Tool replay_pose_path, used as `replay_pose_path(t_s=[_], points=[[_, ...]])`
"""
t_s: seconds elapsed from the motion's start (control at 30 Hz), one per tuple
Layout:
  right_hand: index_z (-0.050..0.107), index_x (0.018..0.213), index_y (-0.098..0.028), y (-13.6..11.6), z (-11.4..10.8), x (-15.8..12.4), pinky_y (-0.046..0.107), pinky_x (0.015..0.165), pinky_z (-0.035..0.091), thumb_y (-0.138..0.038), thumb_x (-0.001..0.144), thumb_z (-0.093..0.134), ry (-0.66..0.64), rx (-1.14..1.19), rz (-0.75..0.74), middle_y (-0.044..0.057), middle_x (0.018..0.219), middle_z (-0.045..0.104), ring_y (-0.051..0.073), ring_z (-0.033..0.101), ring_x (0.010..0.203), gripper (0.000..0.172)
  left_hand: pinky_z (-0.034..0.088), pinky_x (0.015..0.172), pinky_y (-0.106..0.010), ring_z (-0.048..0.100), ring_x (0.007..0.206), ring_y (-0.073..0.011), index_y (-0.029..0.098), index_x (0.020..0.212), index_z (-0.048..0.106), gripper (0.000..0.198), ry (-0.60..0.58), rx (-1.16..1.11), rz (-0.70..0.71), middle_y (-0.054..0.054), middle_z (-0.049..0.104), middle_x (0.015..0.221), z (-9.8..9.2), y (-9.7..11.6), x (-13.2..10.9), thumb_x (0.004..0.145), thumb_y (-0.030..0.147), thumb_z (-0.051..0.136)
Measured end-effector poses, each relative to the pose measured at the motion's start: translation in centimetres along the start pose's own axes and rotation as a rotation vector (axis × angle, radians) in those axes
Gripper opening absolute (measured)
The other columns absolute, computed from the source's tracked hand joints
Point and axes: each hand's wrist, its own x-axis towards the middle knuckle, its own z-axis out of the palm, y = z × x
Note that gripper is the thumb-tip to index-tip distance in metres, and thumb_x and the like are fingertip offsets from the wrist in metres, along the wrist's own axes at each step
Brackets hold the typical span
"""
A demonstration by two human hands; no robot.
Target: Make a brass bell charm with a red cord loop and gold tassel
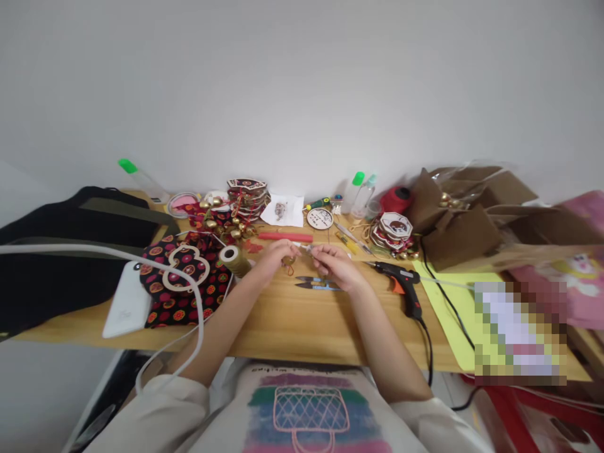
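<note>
My left hand (279, 255) is closed in a pinch above the middle of the wooden table. At its fingertips is a small round gold bell (289, 260), with a reddish-brown cord loop (290, 271) hanging below. My right hand (334, 261) faces it, thumb and fingers pressed together on something small and pale, too small to name. The two hands are a short gap apart. Blue-handled thread snips (317, 284) lie on the table just below my right hand. Behind the hands lies a red stick or tube (285, 237).
Left: patterned fabric (186, 302), a white phone (126, 305), a thread spool (229, 255) and gold bells (236, 228). Right: a glue gun (401, 280) with its cable, stacked octagonal pieces (394, 228) and brown boxes (465, 236). A white cable (201, 321) arches over my left arm.
</note>
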Motion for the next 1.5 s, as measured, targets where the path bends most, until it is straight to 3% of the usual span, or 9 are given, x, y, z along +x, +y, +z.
replay_pose_path(t_s=[0.13,0.23,0.33,0.47,0.77,1.0,1.27,1.4,1.5], points=[[0.056,0.070,-0.017,0.3,-0.3,-0.2,0.018,0.039,0.018,-0.045,0.055,0.078,0.067,0.004,-0.029,-0.007,0.050,0.054,0.002,0.032,0.037,0.039,0.036,0.047,-0.020,0.046,0.052,-0.0092,0.016,0.059,0.053,0.023,0.112,0.025,0.019,0.002,0.051,0.056,-0.2,-1.3,0.5,0.072,0.035,0.055],[0.057,0.070,-0.017,0.3,-0.4,-0.3,0.019,0.040,0.018,-0.046,0.056,0.078,0.100,-0.011,-0.030,-0.006,0.050,0.055,0.002,0.032,0.037,0.038,0.036,0.052,-0.021,0.044,0.053,-0.0084,0.016,0.066,0.056,0.019,0.134,0.070,0.055,0.004,0.050,0.057,-0.5,-1.9,0.4,0.071,0.033,0.064],[0.059,0.070,-0.017,0.2,-0.2,-0.3,0.019,0.040,0.018,-0.043,0.057,0.078,0.118,-0.038,-0.024,-0.006,0.050,0.056,0.002,0.031,0.038,0.035,0.041,0.063,-0.023,0.049,0.062,-0.0102,0.018,0.088,0.066,0.020,0.086,0.242,0.177,0.003,0.055,0.065,-0.4,-2.1,0.0,0.069,0.023,0.069],[0.059,0.068,-0.018,0.1,0.0,-0.3,0.019,0.041,0.022,-0.044,0.059,0.076,0.087,-0.076,-0.009,-0.006,0.050,0.055,0.003,0.034,0.040,0.032,0.043,0.064,-0.025,0.053,0.066,-0.0124,0.018,0.089,0.070,0.016,-0.029,0.454,0.349,-0.002,0.061,0.075,0.1,-2.2,-0.4,0.074,0.019,0.067],[0.062,0.075,-0.019,0.2,-0.3,-0.4,0.023,0.057,0.040,-0.038,0.068,0.068,0.068,-0.178,-0.059,-0.002,0.065,0.060,0.009,0.051,0.058,0.022,0.047,0.068,-0.027,0.058,0.069,-0.0140,0.017,0.070,0.070,0.008,-0.009,0.324,0.322,-0.003,0.062,0.072,-0.2,-2.2,-0.2,0.074,0.023,0.066],[0.068,0.080,-0.020,0.9,-0.2,-0.6,0.024,0.053,0.034,-0.030,0.069,0.069,0.115,-0.384,-0.170,-0.002,0.066,0.061,0.010,0.044,0.054,0.015,0.044,0.063,-0.026,0.056,0.068,-0.0143,0.017,0.066,0.069,0.013,0.053,0.187,0.208,-0.003,0.061,0.068,-0.4,-2.4,0.1,0.069,0.029,0.070],[0.071,0.079,-0.021,1.1,-0.5,-0.6,0.027,0.059,0.037,-0.030,0.075,0.064,0.205,-0.551,-0.291,0.002,0.074,0.067,0.013,0.050,0.060,0.012,0.038,0.054,-0.024,0.047,0.055,-0.0106,0.017,0.072,0.065,0.021,0.069,-0.014,0.006,0.001,0.056,0.063,-0.2,-2.3,0.1,0.069,0.037,0.068],[0.070,0.079,-0.021,1.0,-0.8,-0.6,0.027,0.058,0.036,-0.030,0.076,0.063,0.266,-0.576,-0.323,0.003,0.077,0.068,0.013,0.049,0.058,0.012,0.046,0.066,-0.029,0.055,0.073,-0.0165,0.018,0.091,0.063,0.025,0.079,-0.090,0.130,-0.003,0.058,0.076,-0.7,-2.5,0.4,0.077,0.033,0.050],[0.069,0.079,-0.020,1.0,-0.9,-0.6,0.027,0.056,0.035,-0.031,0.076,0.062,0.304,-0.579,-0.338,0.003,0.073,0.067,0.012,0.046,0.054,0.014,0.047,0.080,-0.034,0.056,0.086,-0.0191,0.017,0.096,0.062,0.032,0.061,0.088,0.311,-0.006,0.057,0.088,-1.4,-2.8,0.5,0.071,0.021,0.042]])
